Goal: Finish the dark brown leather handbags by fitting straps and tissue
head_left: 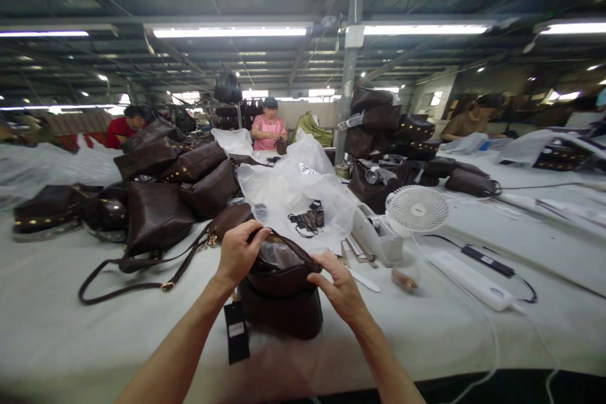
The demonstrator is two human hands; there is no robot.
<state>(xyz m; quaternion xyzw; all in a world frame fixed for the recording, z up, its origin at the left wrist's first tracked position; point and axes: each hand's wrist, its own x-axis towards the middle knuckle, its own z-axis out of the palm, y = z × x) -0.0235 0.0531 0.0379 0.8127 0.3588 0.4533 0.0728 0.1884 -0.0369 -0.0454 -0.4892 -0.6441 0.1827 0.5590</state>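
Left hand (240,255) and right hand (341,287): fingers (259,237) pinched onto opposite rim sides of gaping brown bag (281,309), on tabletop (95,344).

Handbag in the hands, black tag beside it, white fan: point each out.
Handbag (281,310), head view: lower body.
Black tag (236,330), head view: white label at its middle.
White fan (417,209), head view: grille centre.

From the bag (284,312) on the table (426,334), more bags (158,214) lay at ten o'clock, tags (312,219) on plastic (284,183) at twelve, a fan (416,208) at two.
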